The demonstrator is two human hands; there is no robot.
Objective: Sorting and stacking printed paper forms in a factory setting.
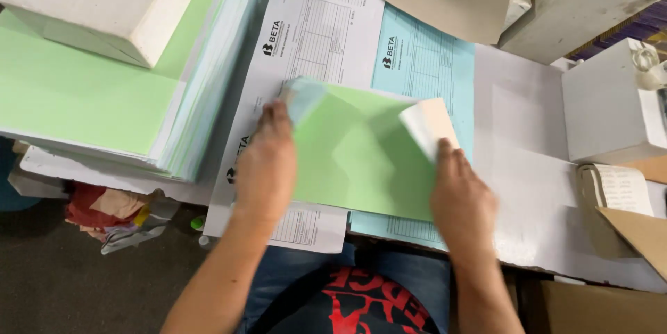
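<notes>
You are in the middle of handling a green sheet (pixel 358 160), and from what lies on the table (pixel 521 167) I judge the work is only partly done: a white printed form (pixel 316 35) and a light blue printed form (pixel 417 63) are already laid flat side by side in front of you, and the green sheet sits on top of both, across the line where they meet, not yet squared with either. Your left hand (pixel 267 164) presses down on the left edge of the green sheet, fingers bent, and at the fingertips a corner is curled up; it is blurred, so I cannot tell if you pinch it or only push it. Your right hand (pixel 462 202) rests on the right edge with the fingers stretched, and just above them the upper right corner is lifted and turned over, showing a pale back side. The green sheet looks thin and limp, with no print visible on the face, and it bends easily at both upper corners. To your left stands a tall stack of paper (pixel 104 91) with a green top sheet and a white block (pixel 104 7) lying on it, so I judge many sheets remain. On the right there is a white box (pixel 604 104) and a small pad of paper (pixel 618 188), well apart from your hands.
</notes>
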